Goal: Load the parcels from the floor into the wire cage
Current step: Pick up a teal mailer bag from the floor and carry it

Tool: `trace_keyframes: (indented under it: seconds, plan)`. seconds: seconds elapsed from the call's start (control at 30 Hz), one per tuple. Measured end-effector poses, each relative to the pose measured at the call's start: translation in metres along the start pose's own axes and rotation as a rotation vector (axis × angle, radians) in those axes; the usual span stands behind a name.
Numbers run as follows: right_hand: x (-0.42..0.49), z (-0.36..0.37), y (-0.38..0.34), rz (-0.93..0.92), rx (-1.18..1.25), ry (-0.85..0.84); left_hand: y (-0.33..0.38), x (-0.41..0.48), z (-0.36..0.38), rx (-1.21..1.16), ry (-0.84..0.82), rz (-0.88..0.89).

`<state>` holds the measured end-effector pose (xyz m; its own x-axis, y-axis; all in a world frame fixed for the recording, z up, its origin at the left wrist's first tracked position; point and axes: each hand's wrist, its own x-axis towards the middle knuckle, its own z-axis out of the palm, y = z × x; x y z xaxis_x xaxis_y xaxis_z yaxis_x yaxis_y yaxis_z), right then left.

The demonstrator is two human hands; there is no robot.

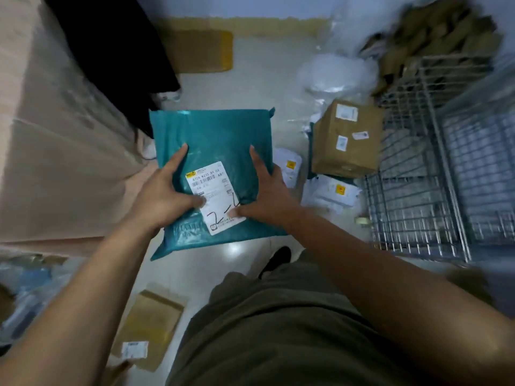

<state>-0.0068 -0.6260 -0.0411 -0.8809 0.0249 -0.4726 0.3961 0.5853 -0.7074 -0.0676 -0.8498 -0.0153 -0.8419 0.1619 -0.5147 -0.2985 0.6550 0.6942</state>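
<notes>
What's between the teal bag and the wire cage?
A brown box and white parcels sit on the floor there, seen in the head view.

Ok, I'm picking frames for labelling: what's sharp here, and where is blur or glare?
Head view: teal parcel and its label sharp; wire cage and the frame's edges smeared by blur; glare spot on the floor below the parcel.

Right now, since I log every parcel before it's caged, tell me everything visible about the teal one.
The teal parcel is a soft, wrinkled plastic mailer, held roughly flat above the floor. Its white shipping label, with barcode and black handwriting, faces up. The left hand and right hand grip its sides, thumbs on the label.
</notes>
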Motion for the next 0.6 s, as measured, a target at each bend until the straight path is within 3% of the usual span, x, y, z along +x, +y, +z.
trace_keyframes:
  seconds: [0.3,0.6]
  plan:
    - [0.029,-0.108,0.107,0.148,0.047,0.11,0.092,0.098,0.112,0.143,-0.178,0.121]
    - [0.069,-0.165,0.148,0.339,0.214,0.235,0.164,0.192,0.161,0.264,-0.356,0.204]
